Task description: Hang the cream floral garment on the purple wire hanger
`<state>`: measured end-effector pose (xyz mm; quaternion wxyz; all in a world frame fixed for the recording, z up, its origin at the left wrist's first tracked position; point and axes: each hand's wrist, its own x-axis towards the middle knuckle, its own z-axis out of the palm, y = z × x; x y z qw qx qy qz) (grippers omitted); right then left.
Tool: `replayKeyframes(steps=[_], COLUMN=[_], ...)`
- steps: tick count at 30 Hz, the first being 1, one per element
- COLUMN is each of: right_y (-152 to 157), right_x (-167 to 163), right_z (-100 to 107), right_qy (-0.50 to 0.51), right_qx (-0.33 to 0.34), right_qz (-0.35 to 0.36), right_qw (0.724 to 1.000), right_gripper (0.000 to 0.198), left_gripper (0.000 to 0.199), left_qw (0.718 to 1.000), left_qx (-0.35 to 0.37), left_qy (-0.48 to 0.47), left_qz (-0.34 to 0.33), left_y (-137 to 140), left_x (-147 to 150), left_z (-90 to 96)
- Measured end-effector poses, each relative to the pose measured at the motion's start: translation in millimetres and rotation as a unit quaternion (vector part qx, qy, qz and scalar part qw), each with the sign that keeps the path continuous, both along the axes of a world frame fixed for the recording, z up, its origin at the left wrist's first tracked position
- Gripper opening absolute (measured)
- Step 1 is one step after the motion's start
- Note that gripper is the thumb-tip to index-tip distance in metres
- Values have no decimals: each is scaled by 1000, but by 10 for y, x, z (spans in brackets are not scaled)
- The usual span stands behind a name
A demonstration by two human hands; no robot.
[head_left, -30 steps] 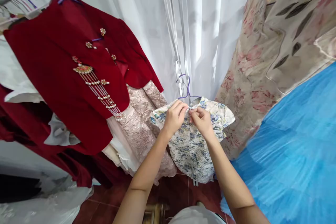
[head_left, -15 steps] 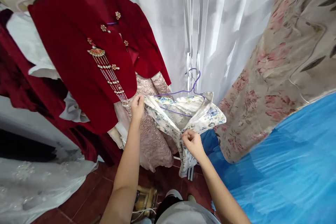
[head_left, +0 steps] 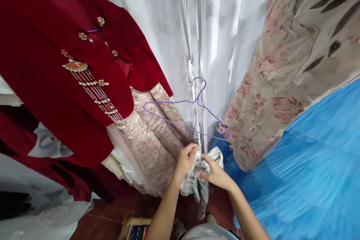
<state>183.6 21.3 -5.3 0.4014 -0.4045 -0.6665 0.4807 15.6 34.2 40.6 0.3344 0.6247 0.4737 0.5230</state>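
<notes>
A white top with a blue and green floral print (head_left: pixel 192 185) hangs bunched and crumpled below my hands, slightly blurred. My left hand (head_left: pixel 185 161) is closed, pinching its upper edge. On the other side of the cloth, my right hand (head_left: pixel 216 174) has thumb and forefinger spread apart, close against the fabric. Just above both hands, a bare purple wire hanger (head_left: pixel 198 101) hangs by its hook from a white metal upright (head_left: pixel 191 65). Part of the top is hidden behind my fingers.
To the left hang a red velvet jacket (head_left: pixel 70 93) with a beaded tassel and a pink textured skirt (head_left: pixel 152 135). On the right are a beige floral dress (head_left: pixel 270 82) and blue tulle (head_left: pixel 303 168). A wooden stool (head_left: pixel 126 228) stands low on the red tiled floor.
The floral top has come off the purple hanger and dropped lower, bunched up. My hands have moved down and closer together. The view has shifted, so the jacket sits further left.
</notes>
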Motion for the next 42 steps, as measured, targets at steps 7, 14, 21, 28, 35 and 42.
replayKeyframes(steps=[7,14,21,28,35,42], right_y=[-248,-5,1057,1146,1033,997], right_x=[255,1170,1184,757,783,742], right_z=[365,681,1220,1770,1837,1791], right_qy=[70,4,102,64,62,73], right_qx=[-26,238,147,-41,-105,-109], right_qz=[-55,-371,-260,-19,-40,-48], right_qw=[996,898,949,997,992,990], right_gripper=[32,17,35,47,51,51], left_gripper=[39,32,38,15,20,23], left_qw=[955,943,969,959,880,854], left_qx=[-136,-154,-79,-8,101,223], left_qy=[-11,86,162,279,449,425], left_qz=[-264,-283,-166,-56,117,203], left_y=[-78,-265,-279,-163,442,1133], left_x=[21,-324,-347,-879,-1545,-1631], left_z=[13,-142,184,316,541,1097])
